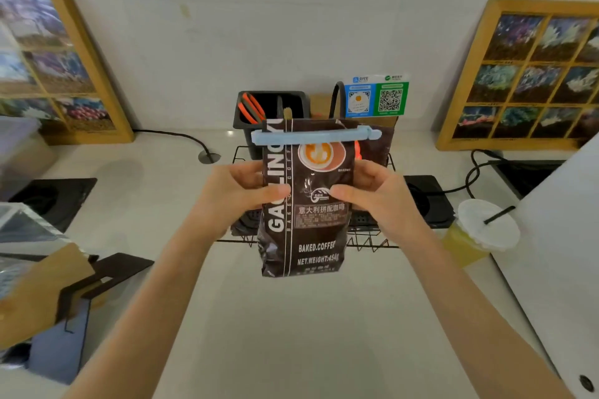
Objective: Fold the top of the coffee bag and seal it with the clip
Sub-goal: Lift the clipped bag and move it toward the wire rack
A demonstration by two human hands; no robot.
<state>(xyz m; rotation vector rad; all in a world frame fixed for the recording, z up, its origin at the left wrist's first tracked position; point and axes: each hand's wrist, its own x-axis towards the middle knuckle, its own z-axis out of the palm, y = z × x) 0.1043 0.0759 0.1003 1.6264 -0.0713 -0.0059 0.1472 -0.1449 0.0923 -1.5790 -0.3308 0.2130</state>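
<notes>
A dark brown coffee bag [311,236] with white lettering is held upright in the air above the white counter. A long light blue clip [311,137] sits clamped across the bag's folded top, sticking out past both sides. My left hand [240,194] grips the bag's left edge at mid-height, thumb on the front. On the opposite edge my right hand [376,194] holds it the same way. Both sets of fingers wrap behind the bag and are hidden.
Behind the bag are a black wire rack [372,238], a black utensil holder [272,107] with orange-handled scissors and a QR code sign [376,95]. A lidded drink cup [476,230] stands right. Framed pictures lean on the wall either side. A wooden stand [48,288] is at left.
</notes>
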